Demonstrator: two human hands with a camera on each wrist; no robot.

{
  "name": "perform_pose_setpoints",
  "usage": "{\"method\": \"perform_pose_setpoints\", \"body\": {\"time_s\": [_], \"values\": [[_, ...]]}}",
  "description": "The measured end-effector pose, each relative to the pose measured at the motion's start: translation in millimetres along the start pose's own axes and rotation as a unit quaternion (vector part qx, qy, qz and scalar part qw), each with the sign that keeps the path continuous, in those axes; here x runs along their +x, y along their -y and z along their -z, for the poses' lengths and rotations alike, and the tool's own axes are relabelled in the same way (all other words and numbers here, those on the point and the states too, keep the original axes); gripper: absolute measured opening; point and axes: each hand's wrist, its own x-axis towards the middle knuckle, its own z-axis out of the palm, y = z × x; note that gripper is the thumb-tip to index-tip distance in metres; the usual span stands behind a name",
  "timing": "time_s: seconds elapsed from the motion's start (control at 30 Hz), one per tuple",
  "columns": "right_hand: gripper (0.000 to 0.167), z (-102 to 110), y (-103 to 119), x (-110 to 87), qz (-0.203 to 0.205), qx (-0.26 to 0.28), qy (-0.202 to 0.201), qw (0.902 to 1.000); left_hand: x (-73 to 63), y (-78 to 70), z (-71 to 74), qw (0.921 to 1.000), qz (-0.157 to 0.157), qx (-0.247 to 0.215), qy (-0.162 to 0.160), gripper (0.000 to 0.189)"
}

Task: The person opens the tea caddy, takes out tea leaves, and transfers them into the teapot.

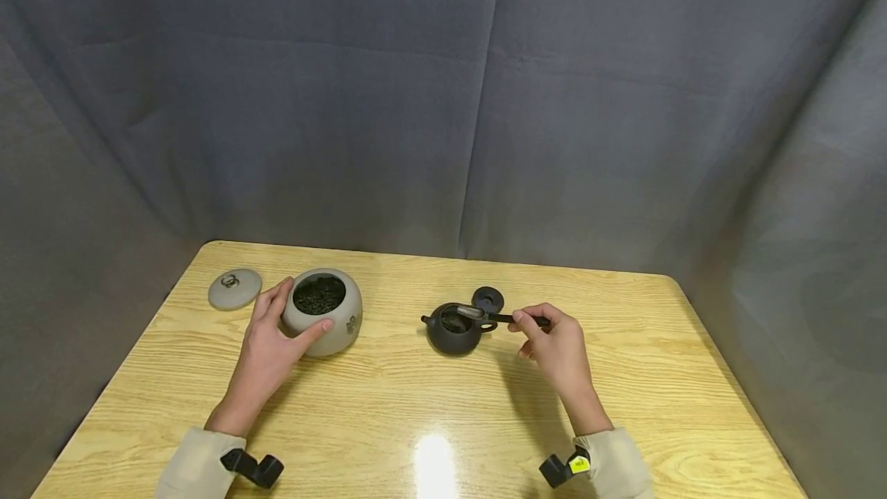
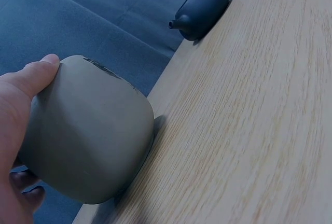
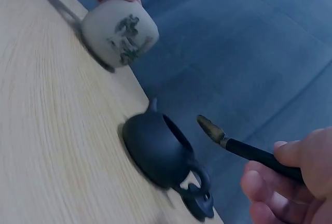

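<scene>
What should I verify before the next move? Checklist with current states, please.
1. Jar steadied: ok, the left hand grips it.
2. Jar lid off: ok, it lies on the table beside the jar.
3. Teapot uncovered: ok, the teapot lid is off, near the handle.
4. Scoop secure and over the teapot: ok, the right hand pinches its dark handle, and its tip is above the opening.
5. Teapot steadied by a hand: not ok, neither hand touches it.
6. Scoop empty: cannot tell, its hollow shows too little detail.
</scene>
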Motion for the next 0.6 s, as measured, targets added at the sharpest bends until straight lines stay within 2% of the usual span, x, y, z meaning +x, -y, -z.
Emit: {"method": "perform_pose_setpoints", "body": {"time_s": [0.13, 0.3, 0.47, 0.6], "values": [[0.029, 13.7, -11.1, -1.4, -0.023, 0.025, -0.005, 0.9994, -0.1, 1.4, -0.7, 1.0, 0.0, -0.001, -0.001, 0.103], [0.031, 29.6, -25.8, -2.9, -0.027, 0.01, -0.03, 0.9991, 0.0, 2.7, -1.5, 1.0, 0.0, 0.0, -0.001, 0.103], [0.026, 39.0, -38.9, -2.7, -0.002, -0.072, -0.06, 0.9956, 1.6, 2.1, -1.0, 1.0, -0.004, -0.004, -0.004, 0.103], [0.023, 42.4, -45.1, -3.9, 0.039, -0.161, -0.095, 0.9815, 1.4, 1.4, -0.6, 0.9999, -0.005, -0.01, -0.002, 0.103]]}}
